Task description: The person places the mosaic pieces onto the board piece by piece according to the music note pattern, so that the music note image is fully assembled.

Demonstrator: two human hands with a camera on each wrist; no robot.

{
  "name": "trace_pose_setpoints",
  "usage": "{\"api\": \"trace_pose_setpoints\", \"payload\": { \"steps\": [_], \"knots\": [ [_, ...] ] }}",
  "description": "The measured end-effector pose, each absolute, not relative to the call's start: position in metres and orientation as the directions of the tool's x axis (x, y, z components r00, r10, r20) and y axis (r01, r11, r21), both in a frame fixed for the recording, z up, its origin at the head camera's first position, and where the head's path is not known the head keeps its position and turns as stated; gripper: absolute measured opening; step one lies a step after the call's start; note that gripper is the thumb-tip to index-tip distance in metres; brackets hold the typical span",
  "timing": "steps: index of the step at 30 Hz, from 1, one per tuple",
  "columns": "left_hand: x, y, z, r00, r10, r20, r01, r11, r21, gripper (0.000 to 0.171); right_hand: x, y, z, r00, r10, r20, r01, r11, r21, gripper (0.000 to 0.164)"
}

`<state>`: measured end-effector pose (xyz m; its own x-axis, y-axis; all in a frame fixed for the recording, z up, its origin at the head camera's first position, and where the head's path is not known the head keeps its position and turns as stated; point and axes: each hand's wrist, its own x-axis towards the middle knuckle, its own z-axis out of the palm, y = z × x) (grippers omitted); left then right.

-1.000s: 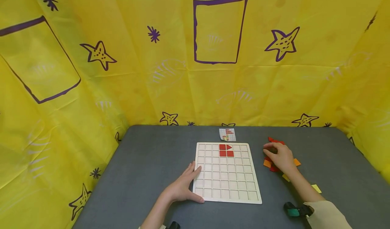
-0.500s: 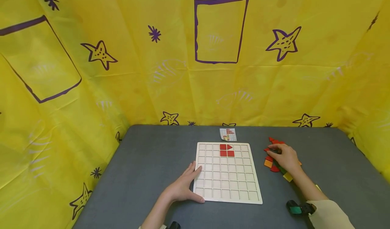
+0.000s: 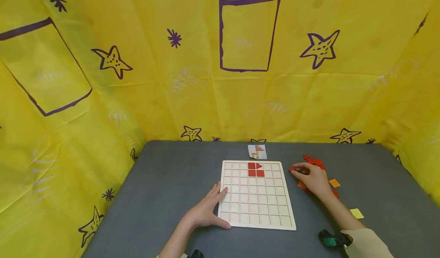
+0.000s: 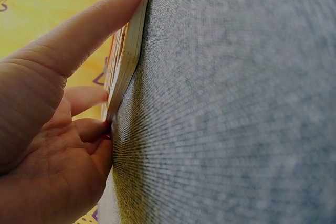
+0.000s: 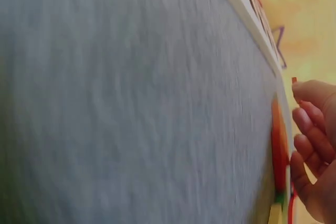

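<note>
On the grey table lies a white grid board [image 3: 240,208] with several red pieces [image 3: 256,169] set in cells of its top two rows. My left hand [image 3: 204,210] rests at the board's lower left, thumb along the near edge and fingers spread on the left edge. In the left wrist view the thumb tip touches the rim of the board [image 4: 131,45]. To the right of the board, my right hand [image 3: 313,178] pinches a small red triangular piece [image 3: 291,169] between thumb and fingertips, partly covered. The right wrist view shows only a sliver of this red piece [image 5: 294,81].
A small printed pattern card [image 3: 257,152] lies behind the board. Red pieces [image 3: 314,161] are piled beyond the right hand, with an orange piece [image 3: 334,183] beside it and a yellow square [image 3: 356,213] nearer. A yellow patterned cloth [image 3: 220,97] hangs behind the table.
My right hand moves from the loose pieces toward the board's right edge, now with the red triangle pinched. Left hand and board stay still.
</note>
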<state>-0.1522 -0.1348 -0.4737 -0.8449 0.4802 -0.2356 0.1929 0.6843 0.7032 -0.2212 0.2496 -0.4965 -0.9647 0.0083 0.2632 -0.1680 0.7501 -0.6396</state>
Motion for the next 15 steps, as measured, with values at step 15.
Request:
{"api": "trace_pose_setpoints", "payload": {
  "steps": [15],
  "knots": [
    [-0.152, -0.135, -0.474, -0.844, 0.487, -0.224, 0.207, 0.681, 0.702, 0.111, -0.228, 0.193, -0.493, -0.954, -0.173, 0.244, -0.291, 0.727, -0.622, 0.017]
  ]
}}
